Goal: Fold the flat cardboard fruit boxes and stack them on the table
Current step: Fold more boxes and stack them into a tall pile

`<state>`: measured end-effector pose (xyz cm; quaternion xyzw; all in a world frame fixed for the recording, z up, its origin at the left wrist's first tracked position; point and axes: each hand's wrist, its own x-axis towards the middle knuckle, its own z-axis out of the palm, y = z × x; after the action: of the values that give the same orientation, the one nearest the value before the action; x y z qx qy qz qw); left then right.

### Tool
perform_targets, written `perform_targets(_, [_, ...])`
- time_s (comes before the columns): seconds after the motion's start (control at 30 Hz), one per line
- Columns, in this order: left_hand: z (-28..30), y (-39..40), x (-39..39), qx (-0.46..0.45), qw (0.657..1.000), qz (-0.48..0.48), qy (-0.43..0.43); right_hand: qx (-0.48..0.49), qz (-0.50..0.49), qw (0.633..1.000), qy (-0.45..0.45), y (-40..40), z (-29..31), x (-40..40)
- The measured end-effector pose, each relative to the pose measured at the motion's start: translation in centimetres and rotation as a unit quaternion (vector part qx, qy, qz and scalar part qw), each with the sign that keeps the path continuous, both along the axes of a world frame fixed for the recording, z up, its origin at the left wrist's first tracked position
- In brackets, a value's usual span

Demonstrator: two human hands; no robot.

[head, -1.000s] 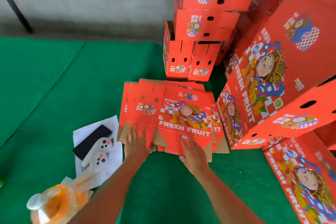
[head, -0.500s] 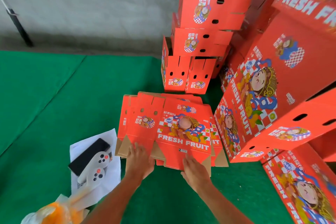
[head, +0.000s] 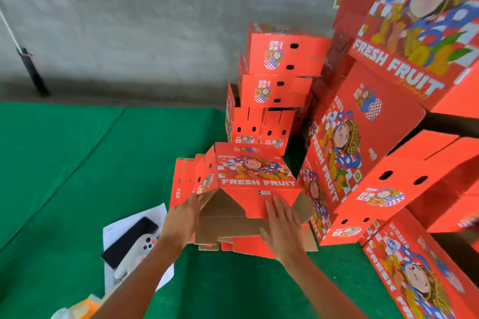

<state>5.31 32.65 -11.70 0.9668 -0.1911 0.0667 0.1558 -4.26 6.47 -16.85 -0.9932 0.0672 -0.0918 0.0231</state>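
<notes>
Head view: we open one fruit box (head: 255, 179) between our hands; left hand (head: 181, 217) grips its flap, right hand (head: 281, 225) presses flat. Folded boxes (head: 277, 85) stand beyond, flat ones (head: 182, 184) remain beneath.

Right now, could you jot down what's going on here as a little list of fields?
surface: green mat
being folded: top box, partly opened, brown inside showing
left hand: holds the box's left edge
right hand: fingers flat on its front flap
underneath: flat box pile
behind: folded stack
nearby: white controller

Right-hand boxes (head: 427, 280) blurred and cropped, orange bag (head: 77, 309) cut off
</notes>
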Motion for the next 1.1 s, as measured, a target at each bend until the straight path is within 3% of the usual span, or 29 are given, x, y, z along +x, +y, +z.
perform_targets(0.23, [6.8, 1.5, -1.7, -0.246, 0.967, 0.014, -0.070, -0.050, 0.030, 0.987, -0.148, -1.3, 13.6, 2.2])
perform_targets(0.33, [9.2, 2.0, -3.1, -0.369, 0.919, 0.080, -0.112, 0.107, 0.070, 0.985, -0.118, -1.7, 18.4, 2.5])
perform_targets(0.4, [10.6, 2.5, -3.3, -0.440, 0.872, 0.168, -0.133, 0.240, 0.117, 0.957, -0.110, -1.4, 21.3, 2.2])
perform_targets(0.53, [11.1, 3.8, -2.8, -0.519, 0.808, 0.264, -0.095, 0.363, 0.156, 0.914, -0.093, -0.7, 24.1, 1.2])
perform_targets(0.6, [10.1, 3.8, -2.8, -0.524, 0.800, 0.288, -0.053, 0.401, 0.128, 0.906, -0.041, -1.2, 23.8, 0.9])
perform_targets(0.73, [7.0, 3.0, -3.1, -0.536, 0.766, 0.355, 0.005, 0.343, 0.103, 0.931, 0.068, -2.8, 19.4, -0.6])
perform_targets(0.8, [6.5, 2.9, -3.2, -0.525, 0.775, 0.353, -0.010, 0.296, 0.103, 0.948, 0.063, -3.4, 17.5, -1.4])
perform_targets(0.87, [6.7, 3.0, -3.6, -0.484, 0.812, 0.322, -0.050, 0.253, 0.107, 0.960, 0.051, -3.7, 16.6, -1.7])
perform_targets(0.97, [6.9, 3.6, -4.0, -0.411, 0.872, 0.195, -0.179, 0.218, 0.094, 0.971, 0.017, -3.6, 16.1, -1.6])
perform_targets(1.03, [6.6, 4.1, -4.8, -0.394, 0.885, 0.081, -0.235, 0.202, 0.084, 0.976, -0.001, -3.4, 15.8, -1.5])
perform_targets(1.1, [5.9, 4.3, -5.8, -0.428, 0.879, 0.007, -0.208, 0.200, 0.075, 0.977, -0.006, -3.4, 15.6, -1.2])
